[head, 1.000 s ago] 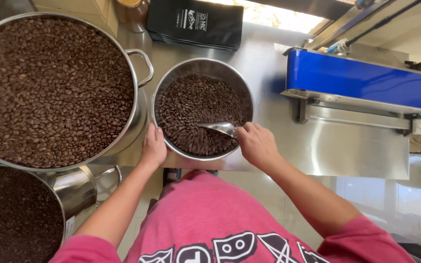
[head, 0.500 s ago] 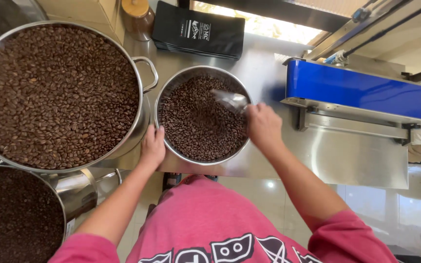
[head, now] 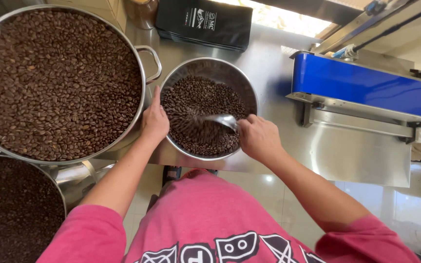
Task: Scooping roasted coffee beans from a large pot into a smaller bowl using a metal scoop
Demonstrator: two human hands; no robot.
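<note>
Steel all round: a bowl (head: 209, 70) of dark coffee beans (head: 196, 104) sits on the steel surface (head: 269, 63), and both hands work at it. The right hand (head: 259, 139) is closed round the handle of a metal scoop (head: 220, 119), whose bowl lies just ahead of the fingers (head: 249, 122), over the beans near the middle of the bowl (the scoop and the beans under it are blurred). The left hand (head: 154, 122) rests against the bowl's near-left rim, fingers together and curled on the outside wall, the forefinger stretched up along the gap between the bowl and the big pot (head: 57, 83).

That pot, heaped with lighter brown beans, stands just left of the left fingers, its loop handle (head: 152, 61) almost touching the bowl. Below it, a second pot (head: 15, 209) with darker beans is cut off by the picture's corner. Beyond the fingers, at the far edge of the surface, lies a flat black bag (head: 203, 22), with a brown jar (head: 142, 12) just left of it. Well to the right of the right fingers stands a machine (head: 366, 90) with a blue top and a steel front. A pink shirt (head: 205, 219) fills the foreground.
</note>
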